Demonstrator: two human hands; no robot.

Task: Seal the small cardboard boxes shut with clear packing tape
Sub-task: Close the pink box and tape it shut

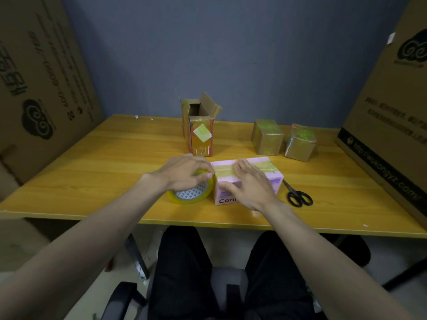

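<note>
Lying flat, pink box [249, 179] long axis left-right.

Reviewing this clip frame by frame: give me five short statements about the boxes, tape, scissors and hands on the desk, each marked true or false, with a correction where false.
1. The left hand rests on the tape roll. True.
2. The scissors are held in the right hand. False: they lie on the table, right of the pink box.
3. The right hand lies flat on the pink box. True.
4. The tall cardboard box at the back is taped shut on top. False: its top flaps stand open.
5. Two small wrapped boxes sit at the back right. True.
</note>
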